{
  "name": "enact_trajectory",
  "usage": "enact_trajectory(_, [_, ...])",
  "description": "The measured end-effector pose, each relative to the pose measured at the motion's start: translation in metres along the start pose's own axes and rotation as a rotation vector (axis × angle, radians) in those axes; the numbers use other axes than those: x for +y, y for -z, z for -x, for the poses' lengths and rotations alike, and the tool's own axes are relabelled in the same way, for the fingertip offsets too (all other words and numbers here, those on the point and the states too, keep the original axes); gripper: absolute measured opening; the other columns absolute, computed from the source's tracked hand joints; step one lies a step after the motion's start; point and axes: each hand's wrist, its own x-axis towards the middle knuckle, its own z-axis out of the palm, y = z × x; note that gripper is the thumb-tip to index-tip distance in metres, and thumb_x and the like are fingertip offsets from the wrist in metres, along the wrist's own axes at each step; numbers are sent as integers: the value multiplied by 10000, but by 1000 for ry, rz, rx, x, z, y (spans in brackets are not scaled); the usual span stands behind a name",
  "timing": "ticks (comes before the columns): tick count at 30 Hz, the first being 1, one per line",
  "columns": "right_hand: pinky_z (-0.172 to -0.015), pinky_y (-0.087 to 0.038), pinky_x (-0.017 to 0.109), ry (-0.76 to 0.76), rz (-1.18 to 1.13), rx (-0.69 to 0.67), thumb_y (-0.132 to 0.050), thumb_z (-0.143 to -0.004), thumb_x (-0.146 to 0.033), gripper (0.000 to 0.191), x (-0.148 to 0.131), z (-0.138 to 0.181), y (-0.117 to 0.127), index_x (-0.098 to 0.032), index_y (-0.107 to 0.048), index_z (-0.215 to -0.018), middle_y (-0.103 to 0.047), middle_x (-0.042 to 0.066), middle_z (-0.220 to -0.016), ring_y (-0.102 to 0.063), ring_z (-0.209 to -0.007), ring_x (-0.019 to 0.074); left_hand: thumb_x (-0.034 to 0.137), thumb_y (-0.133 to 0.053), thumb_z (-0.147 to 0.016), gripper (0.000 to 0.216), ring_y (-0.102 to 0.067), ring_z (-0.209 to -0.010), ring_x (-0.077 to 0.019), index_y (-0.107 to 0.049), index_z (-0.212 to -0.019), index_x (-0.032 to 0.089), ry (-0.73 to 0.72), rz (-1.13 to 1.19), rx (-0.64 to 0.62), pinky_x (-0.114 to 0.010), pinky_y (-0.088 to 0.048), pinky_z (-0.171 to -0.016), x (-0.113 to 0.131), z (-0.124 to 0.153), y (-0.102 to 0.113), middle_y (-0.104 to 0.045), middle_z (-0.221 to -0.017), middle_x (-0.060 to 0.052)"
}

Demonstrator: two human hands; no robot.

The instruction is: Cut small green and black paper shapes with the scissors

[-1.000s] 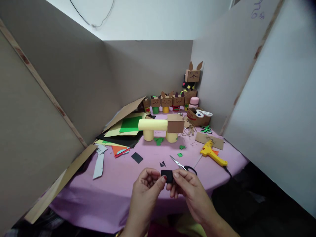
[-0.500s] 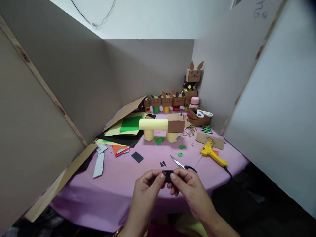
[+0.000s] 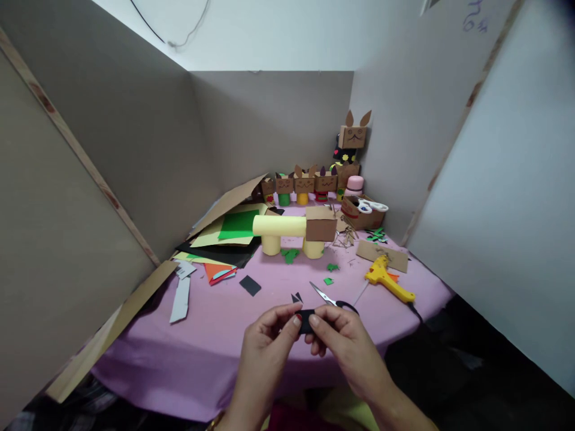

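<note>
The left hand pinches the black piece at its nine o'clock end, between thumb and fingers, and the right hand pinches it at three o'clock; the piece is held in front of the body, near the close side of the purple cloth. It looks very light and flat, probably paper or thin card, though I cannot tell if it is folded. I judge that it bends easily and creases under strong pressure, so a soft hold at its two short ends seems the best, with the middle free. Counting from this piece, small dark offcuts lie between eleven and twelve o'clock, the scissors at one, a dark rectangle at ten, and farther, towards twelve, a yellow tube figure stands.
</note>
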Motion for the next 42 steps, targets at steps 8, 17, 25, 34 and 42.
enact_trajectory(8, [-467,-402,188,27,-71,11,-648,-772,-383,270,2,1,-2,-162,-600,-919,-583,-32,-578,-530,-493,85,212,-732,-606,162,-623,-654,-159,-734,-759,158,17,30,7,-234,-498,-602,-1,-2,0,-723,-688,-27])
enact_trajectory(17, [-462,-411,176,14,-70,39,-668,-747,-399,300,-1,1,-3,-157,-581,-901,-587,-28,-568,-544,-499,85,229,-723,-631,166,-601,-633,-146,-730,-781,158,34,10,-10,-225,-471,-579,0,0,0,-714,-690,-22])
enact_trajectory(25, [-464,-409,170,13,-91,29,-675,-743,-398,313,-1,1,-3,-159,-564,-913,-579,-42,-564,-536,-488,75,207,-720,-628,138,-598,-621,-135,-724,-753,149,50,29,-10,-211,-471,-570,1,0,0,-707,-664,-15])
enact_trajectory(34, [-468,-410,171,9,-76,6,-678,-745,-400,287,1,1,-3,-154,-539,-792,-617,-15,-600,-531,-482,64,185,-702,-643,92,-608,-616,-123,-701,-730,154,-15,35,28,-192,-493,-571,-1,1,-1,-691,-651,4])
enact_trajectory(42, [-452,-398,169,-2,-31,15,-650,-758,-415,291,4,0,-2,-147,-538,-731,-590,-23,-568,-509,-452,59,155,-586,-775,184,-640,-744,-144,-697,-917,189,-415,-342,-137,-220,-510,-657,-6,2,8,-682,-817,-32])
